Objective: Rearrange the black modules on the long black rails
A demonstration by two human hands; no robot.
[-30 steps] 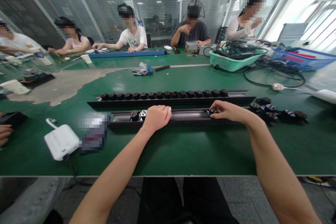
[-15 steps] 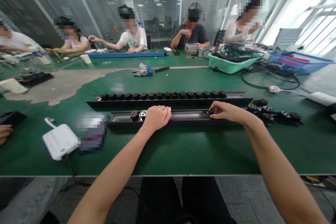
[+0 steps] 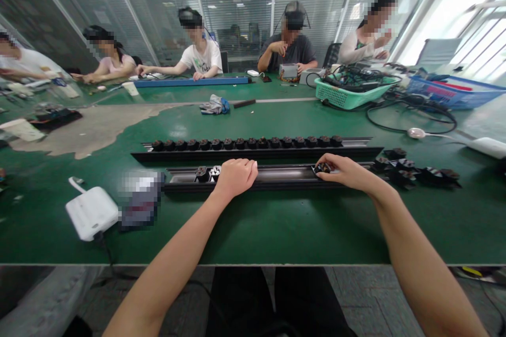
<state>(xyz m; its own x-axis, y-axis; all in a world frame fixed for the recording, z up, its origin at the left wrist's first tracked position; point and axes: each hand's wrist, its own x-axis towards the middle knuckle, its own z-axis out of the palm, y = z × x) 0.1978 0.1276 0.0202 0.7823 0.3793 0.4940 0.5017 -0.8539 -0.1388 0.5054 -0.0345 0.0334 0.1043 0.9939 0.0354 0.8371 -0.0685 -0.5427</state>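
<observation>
A black metal rail (image 3: pixel 288 174) with an open channel lies across the table in front of me. My left hand (image 3: pixel 237 178) is closed over it left of the middle, fingers curled round its far side. Just left of that hand, black socket modules (image 3: pixel 202 173) sit in the channel. My right hand (image 3: pixel 339 168) pinches another socket module (image 3: pixel 322 167) between thumb and fingers, inside the channel towards the right end. Between my hands the channel shows bare metal. Behind lies a second black rail (image 3: pixel 256 154) holding a row of several socket modules.
Loose socket modules (image 3: pixel 405 168) lie beyond the rail's right end. A white adapter (image 3: pixel 93 213) with a cable is at the left. Further back are a crumpled glove (image 3: pixel 214 105), a green basket (image 3: pixel 348 96) of cables and a blue basket (image 3: pixel 446 93). Several people sit opposite.
My right hand still holds the socket module in the channel and has barely shifted. My left hand has kept its place on the rail. The other person's hand at the left edge has withdrawn.
</observation>
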